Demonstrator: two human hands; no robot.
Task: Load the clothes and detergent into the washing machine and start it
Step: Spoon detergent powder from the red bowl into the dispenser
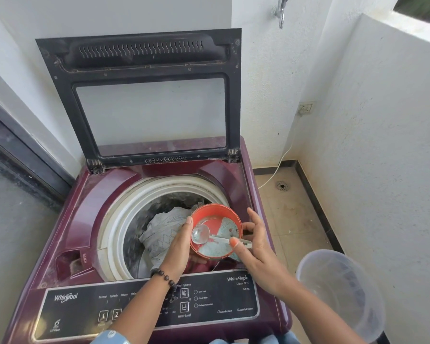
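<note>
Your left hand [178,249] cups the red detergent tub [216,230] from the left, fingers curled round its side, holding it right over the open drum [124,219] so spills land on the clothes [164,234] already inside. Your right hand [256,247] pinches the clear scoop [201,234] by its handle — thumb on top — bowl resting empty in the tub, ready to dig powder.

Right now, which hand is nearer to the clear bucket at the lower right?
The right hand. It pinches the scoop over the red container, up and left of the clear bucket. The left hand holds the container's far side, farther away.
</note>
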